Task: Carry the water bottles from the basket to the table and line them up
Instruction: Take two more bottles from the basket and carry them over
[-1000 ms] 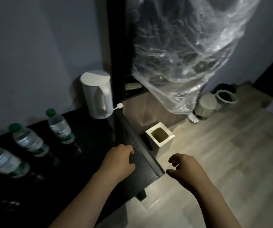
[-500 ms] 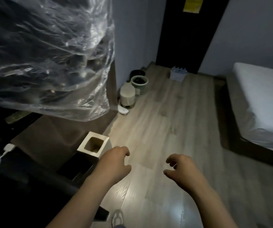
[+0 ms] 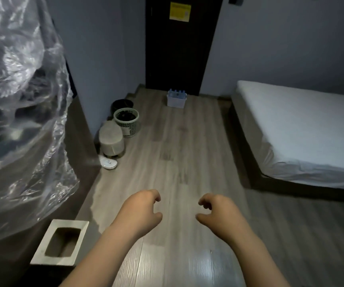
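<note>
Water bottles [image 3: 176, 92] stand in the basket [image 3: 176, 102] on the floor [image 3: 187, 152], well ahead of the 2 hands. Left hand [image 3: 141, 212] and right hand [image 3: 218, 214] hang loosely curled, holding nothing.

This is a bedroom, likely a rented or hotel room. A low platform bed [image 3: 303, 129] with a white fitted sheet stands on the right. A dark door [image 3: 179, 59] bears a yellow notice [image 3: 179, 11]. On the wood-laminate floor [image 3: 187, 154], a perforated wastebasket [image 3: 128, 127] and a lidded bin [image 3: 111, 141] stand by the wall.
</note>
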